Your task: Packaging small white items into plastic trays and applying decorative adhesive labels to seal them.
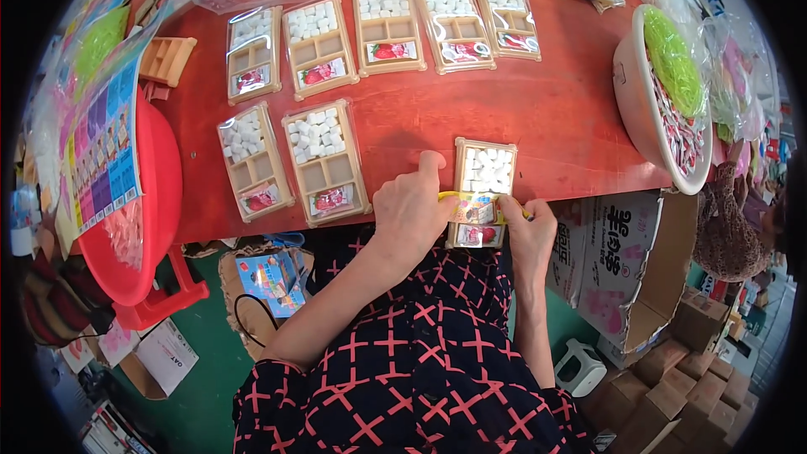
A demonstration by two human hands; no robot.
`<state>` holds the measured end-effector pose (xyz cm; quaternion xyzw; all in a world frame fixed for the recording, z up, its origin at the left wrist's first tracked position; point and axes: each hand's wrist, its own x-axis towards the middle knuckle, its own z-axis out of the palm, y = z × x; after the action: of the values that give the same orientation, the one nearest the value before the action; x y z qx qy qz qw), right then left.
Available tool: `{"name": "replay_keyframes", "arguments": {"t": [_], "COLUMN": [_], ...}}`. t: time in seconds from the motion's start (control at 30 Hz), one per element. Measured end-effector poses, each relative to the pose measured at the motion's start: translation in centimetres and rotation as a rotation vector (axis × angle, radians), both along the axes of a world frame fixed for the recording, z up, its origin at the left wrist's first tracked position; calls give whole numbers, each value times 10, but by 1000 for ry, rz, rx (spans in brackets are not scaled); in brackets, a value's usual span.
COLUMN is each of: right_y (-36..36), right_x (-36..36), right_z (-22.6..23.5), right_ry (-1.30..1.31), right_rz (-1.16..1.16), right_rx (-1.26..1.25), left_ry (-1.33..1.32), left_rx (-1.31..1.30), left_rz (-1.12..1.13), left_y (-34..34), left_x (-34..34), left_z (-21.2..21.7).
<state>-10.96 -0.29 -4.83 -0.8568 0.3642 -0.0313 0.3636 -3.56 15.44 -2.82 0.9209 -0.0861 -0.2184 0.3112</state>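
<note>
Right in front of me, at the table's near edge, is a beige compartment tray (460,161). White marshmallow-like pieces (489,171) fill its far part, and a small strawberry-printed sachet (478,236) lies at its near end. Across its middle stretches a narrow yellow printed strip (475,198). My left hand (407,212) pinches the strip's left end, its index finger raised. The right end sits between the thumb and fingers of my right hand (532,234). Whether the strip is a wrapper or a flat label, I cannot tell.
Filled trays (325,203) stand left, with several more (391,52) in a row behind. A white basin (624,76) of sachets and green shred is at right. A red basin (160,193) is at left. An open carton (609,261) stands below the table's right side.
</note>
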Motion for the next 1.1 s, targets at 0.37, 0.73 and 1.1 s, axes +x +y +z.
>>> {"name": "replay_keyframes", "arguments": {"t": [0.37, 0.73, 1.1], "right_y": [-13, -39, -33], "right_x": [-12, -9, -7], "right_z": [16, 25, 12], "right_ry": [-549, -509, -489], "right_rz": [-50, 96, 101], "right_rx": [1059, 991, 1042], "left_ry": [513, 585, 554], "left_rx": [-657, -814, -935], "left_rz": [-129, -94, -153], "left_y": [19, 7, 9], "left_x": [6, 4, 4], "left_z": [-2, 18, -5]}}
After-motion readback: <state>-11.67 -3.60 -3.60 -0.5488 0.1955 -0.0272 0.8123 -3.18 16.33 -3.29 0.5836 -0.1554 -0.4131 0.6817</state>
